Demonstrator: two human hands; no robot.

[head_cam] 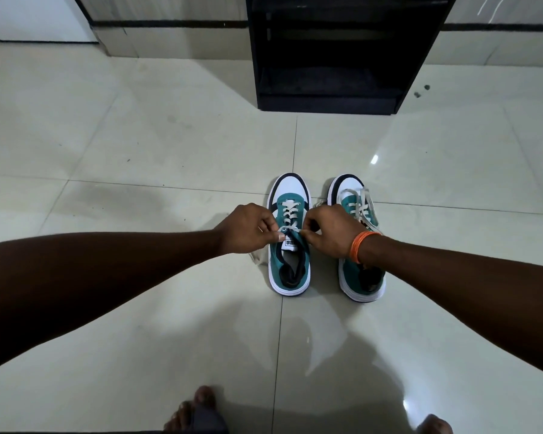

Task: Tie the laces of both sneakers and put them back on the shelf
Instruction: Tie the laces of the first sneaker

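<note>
Two teal, white and navy sneakers stand side by side on the tiled floor, toes pointing away from me. Over the left sneaker (290,195) both hands work at its top eyelets. My left hand (248,228) pinches one end of the white lace (287,211) at the tongue. My right hand (328,230), with an orange thread band on the wrist, pinches the other end. The right sneaker (350,187) is partly hidden under my right wrist; its white laces lie loose over the upper.
A black open shelf unit (333,98) stands on the floor beyond the sneakers, its lower shelves dark. Glossy pale tiles (138,145) surround everything. My bare feet (198,408) show at the bottom edge. A wall base runs along the back.
</note>
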